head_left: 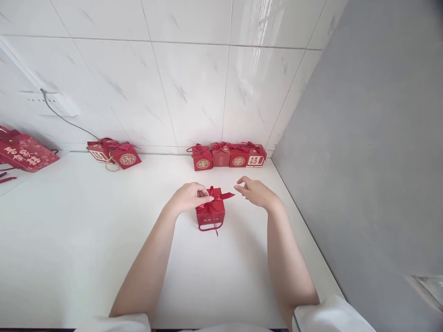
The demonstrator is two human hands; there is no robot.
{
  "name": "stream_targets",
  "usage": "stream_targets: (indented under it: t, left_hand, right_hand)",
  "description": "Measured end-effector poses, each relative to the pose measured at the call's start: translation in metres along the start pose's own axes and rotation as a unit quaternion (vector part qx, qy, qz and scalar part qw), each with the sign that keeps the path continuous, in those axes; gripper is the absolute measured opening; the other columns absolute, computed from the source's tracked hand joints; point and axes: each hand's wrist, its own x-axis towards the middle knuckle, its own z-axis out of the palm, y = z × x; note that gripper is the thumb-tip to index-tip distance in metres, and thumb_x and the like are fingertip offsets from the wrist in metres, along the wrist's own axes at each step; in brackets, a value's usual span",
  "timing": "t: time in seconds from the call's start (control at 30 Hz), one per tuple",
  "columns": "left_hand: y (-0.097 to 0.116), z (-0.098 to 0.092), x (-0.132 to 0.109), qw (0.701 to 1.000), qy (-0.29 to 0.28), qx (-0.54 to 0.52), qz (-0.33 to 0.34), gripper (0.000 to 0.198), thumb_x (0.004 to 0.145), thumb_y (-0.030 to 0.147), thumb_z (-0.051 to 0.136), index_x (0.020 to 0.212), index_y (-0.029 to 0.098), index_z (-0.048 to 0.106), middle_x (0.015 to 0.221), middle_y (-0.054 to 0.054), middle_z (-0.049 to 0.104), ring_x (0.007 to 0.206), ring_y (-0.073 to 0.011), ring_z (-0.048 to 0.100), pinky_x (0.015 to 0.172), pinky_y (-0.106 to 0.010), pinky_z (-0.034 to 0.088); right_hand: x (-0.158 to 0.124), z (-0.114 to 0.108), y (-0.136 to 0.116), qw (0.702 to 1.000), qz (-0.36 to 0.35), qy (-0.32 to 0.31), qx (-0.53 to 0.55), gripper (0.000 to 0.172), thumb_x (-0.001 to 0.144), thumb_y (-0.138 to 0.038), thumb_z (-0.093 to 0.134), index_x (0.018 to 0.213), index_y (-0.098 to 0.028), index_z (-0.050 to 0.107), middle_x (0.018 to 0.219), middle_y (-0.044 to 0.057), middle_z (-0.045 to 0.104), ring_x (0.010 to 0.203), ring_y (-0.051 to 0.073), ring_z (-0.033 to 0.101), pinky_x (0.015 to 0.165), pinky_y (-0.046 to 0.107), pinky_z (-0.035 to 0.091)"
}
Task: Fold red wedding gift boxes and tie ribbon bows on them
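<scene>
A small red gift box [210, 215] stands on the white table [69, 240] just in front of me, with a red ribbon bow [218, 196] on its top. My left hand [189, 196] is closed, its fingertips pinching the ribbon at the box's top left. My right hand [254, 191] hovers just right of the box with its fingers loosely apart and holds nothing; one ribbon tail points toward it.
Several finished red boxes [228, 157] stand in a row against the tiled wall behind. Two more red boxes [116, 154] lie at the back left, and a red paper bag [24, 154] at the far left. A grey wall [363, 161] bounds the table's right side.
</scene>
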Motion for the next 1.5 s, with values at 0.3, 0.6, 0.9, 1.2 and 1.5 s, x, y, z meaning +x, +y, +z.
stream_targets:
  t: [0.3, 0.6, 0.9, 1.2, 1.5]
  left_hand:
    - [-0.002, 0.011, 0.008, 0.999, -0.001, 0.050, 0.007, 0.019, 0.073, 0.038, 0.063, 0.077, 0.021, 0.069, 0.091, -0.004, 0.066, 0.078, -0.0180, 0.061, 0.063, -0.026, 0.047]
    - [-0.001, 0.015, 0.011, 0.996, -0.009, 0.086, 0.010, 0.016, 0.073, 0.035, 0.062, 0.077, 0.021, 0.068, 0.092, -0.004, 0.065, 0.080, -0.0182, 0.060, 0.067, -0.026, 0.046]
    - [0.008, -0.020, -0.019, 0.998, 0.027, -0.048, -0.004, 0.034, 0.081, 0.051, 0.054, 0.100, 0.023, 0.059, 0.106, -0.004, 0.064, 0.094, -0.0192, 0.060, 0.079, -0.030, 0.049]
    - [-0.004, -0.018, -0.021, 0.994, -0.055, 0.088, 0.023, 0.022, 0.073, 0.040, 0.062, 0.087, 0.024, 0.065, 0.112, -0.004, 0.056, 0.102, -0.0225, 0.055, 0.084, -0.032, 0.046]
    - [-0.011, -0.017, -0.014, 0.996, -0.024, 0.089, 0.000, 0.032, 0.085, 0.046, 0.043, 0.085, 0.022, 0.064, 0.108, -0.006, 0.060, 0.100, -0.0239, 0.057, 0.088, -0.035, 0.045]
  right_hand:
    - [0.009, 0.013, -0.009, 0.988, -0.083, -0.132, 0.020, 0.028, 0.088, -0.042, 0.047, 0.079, -0.019, 0.060, 0.074, 0.003, 0.066, 0.065, 0.014, 0.058, 0.059, 0.024, 0.041]
    - [0.008, 0.006, -0.006, 0.984, -0.098, -0.150, 0.002, 0.017, 0.084, -0.029, 0.053, 0.071, -0.019, 0.056, 0.068, 0.001, 0.065, 0.062, 0.014, 0.058, 0.057, 0.025, 0.041]
    - [0.006, 0.008, -0.008, 0.995, -0.091, -0.014, 0.047, 0.035, 0.091, -0.050, 0.043, 0.092, -0.020, 0.061, 0.099, 0.005, 0.065, 0.083, 0.018, 0.058, 0.068, 0.027, 0.042]
    - [0.011, 0.032, -0.029, 0.982, -0.172, 0.013, 0.079, 0.035, 0.094, -0.046, 0.040, 0.091, -0.018, 0.061, 0.100, 0.005, 0.061, 0.090, 0.016, 0.056, 0.078, 0.027, 0.041]
    - [0.006, 0.019, -0.015, 0.993, -0.102, -0.053, 0.040, 0.030, 0.091, -0.046, 0.046, 0.102, -0.022, 0.059, 0.107, 0.005, 0.063, 0.088, 0.016, 0.059, 0.071, 0.026, 0.044]
